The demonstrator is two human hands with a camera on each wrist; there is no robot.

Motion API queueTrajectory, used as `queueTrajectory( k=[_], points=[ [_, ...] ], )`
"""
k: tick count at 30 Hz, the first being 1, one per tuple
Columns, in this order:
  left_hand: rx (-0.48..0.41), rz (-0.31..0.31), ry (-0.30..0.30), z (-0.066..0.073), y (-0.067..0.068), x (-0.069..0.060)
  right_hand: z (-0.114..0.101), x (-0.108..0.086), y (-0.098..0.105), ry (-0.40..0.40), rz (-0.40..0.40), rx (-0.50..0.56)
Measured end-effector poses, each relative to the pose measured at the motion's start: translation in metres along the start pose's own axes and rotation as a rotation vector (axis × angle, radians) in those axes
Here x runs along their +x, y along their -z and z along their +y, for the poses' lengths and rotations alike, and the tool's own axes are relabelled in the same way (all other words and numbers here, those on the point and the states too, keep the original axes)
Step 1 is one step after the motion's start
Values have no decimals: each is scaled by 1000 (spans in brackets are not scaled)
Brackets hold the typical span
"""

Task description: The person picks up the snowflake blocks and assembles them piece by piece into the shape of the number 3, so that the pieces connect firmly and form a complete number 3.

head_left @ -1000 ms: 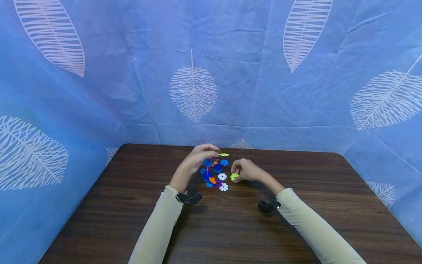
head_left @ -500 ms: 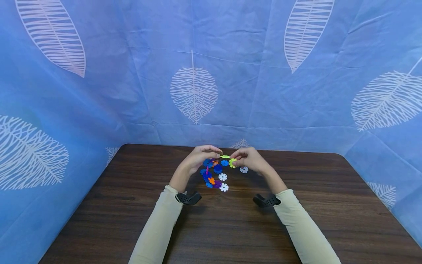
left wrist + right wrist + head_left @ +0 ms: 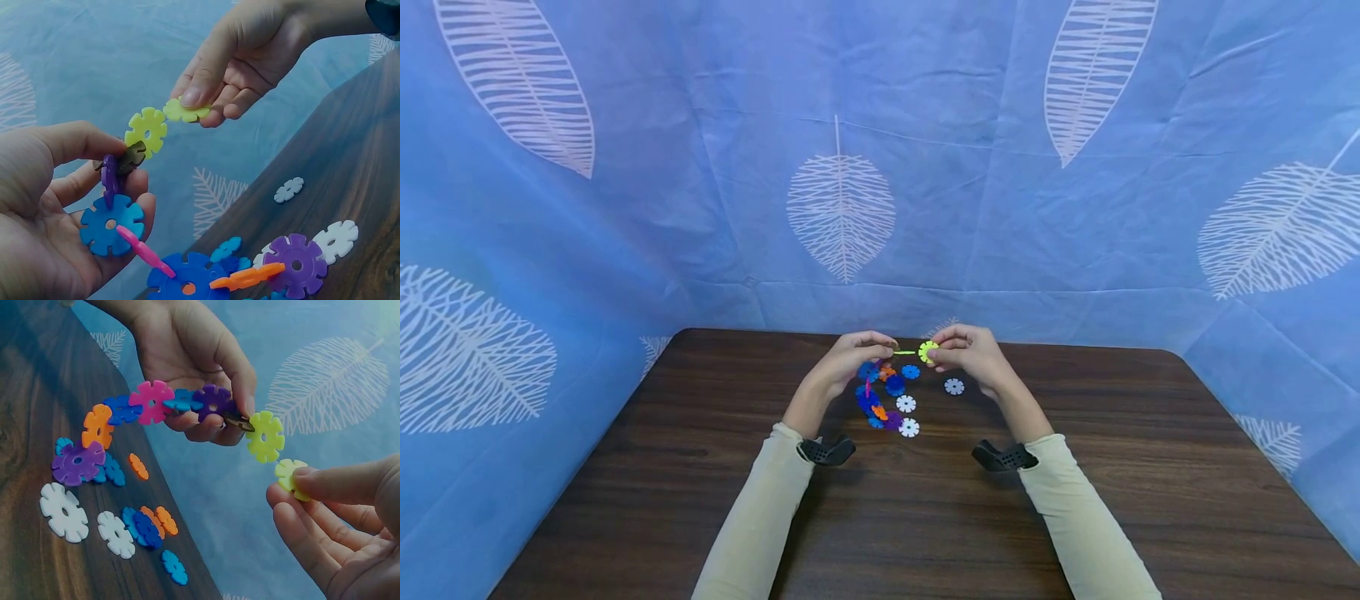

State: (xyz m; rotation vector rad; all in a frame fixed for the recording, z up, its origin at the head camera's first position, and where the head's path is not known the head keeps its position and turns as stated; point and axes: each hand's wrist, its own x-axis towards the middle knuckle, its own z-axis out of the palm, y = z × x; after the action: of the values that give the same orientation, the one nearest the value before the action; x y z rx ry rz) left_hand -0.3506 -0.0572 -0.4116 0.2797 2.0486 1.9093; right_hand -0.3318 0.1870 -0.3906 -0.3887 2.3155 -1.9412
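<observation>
My left hand [image 3: 848, 360] pinches a brown notched plastic disc [image 3: 131, 157] between thumb and fingers. That disc belongs to a chain of interlocking flower-shaped discs: a yellow-green disc [image 3: 147, 132] at the far end, then brown, purple [image 3: 110, 178], light blue [image 3: 111, 225], pink [image 3: 152, 402], dark blue [image 3: 122, 409], orange [image 3: 98, 428] and purple. The chain curves down to the table. In my right hand [image 3: 976, 357], thumb and fingers pinch a second yellow-green disc [image 3: 289, 477]. It sits edge-on close to the chain's yellow-green disc; whether they touch, I cannot tell.
Loose discs lie on the dark wooden table [image 3: 880, 525] below the hands: white [image 3: 116, 534], light blue [image 3: 174, 567], dark blue [image 3: 147, 529] and orange [image 3: 167, 520]. Another white disc [image 3: 954, 387] lies apart, under the right hand. A blue leaf-patterned cloth [image 3: 925, 208] hangs behind the table.
My right hand has lifted the yellow-green disc from near the table, moving it up and away to the chain's end. A white disc formerly covered by that hand now shows. The left hand stays nearly still.
</observation>
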Motion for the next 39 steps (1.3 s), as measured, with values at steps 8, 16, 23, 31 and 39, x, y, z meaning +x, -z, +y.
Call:
queueTrajectory(
  k=[8,16,23,31,39],
  points=[
    [1,-10,-13,-4,0,1,0,-1,-4,-2,-33,24],
    [40,-8,-46,-9,-3,1,0,-3,-5,-42,-36,-19],
    [84,-21,-104,-13,-3,1,2,-3,-6,-59,-48,-44],
    [130,-41,-159,-11,-4,2,2,-3,-7,-48,-41,-49],
    [116,-48,-164,-8,-8,0,3,-2,-6,-47,-21,-37]
  ],
)
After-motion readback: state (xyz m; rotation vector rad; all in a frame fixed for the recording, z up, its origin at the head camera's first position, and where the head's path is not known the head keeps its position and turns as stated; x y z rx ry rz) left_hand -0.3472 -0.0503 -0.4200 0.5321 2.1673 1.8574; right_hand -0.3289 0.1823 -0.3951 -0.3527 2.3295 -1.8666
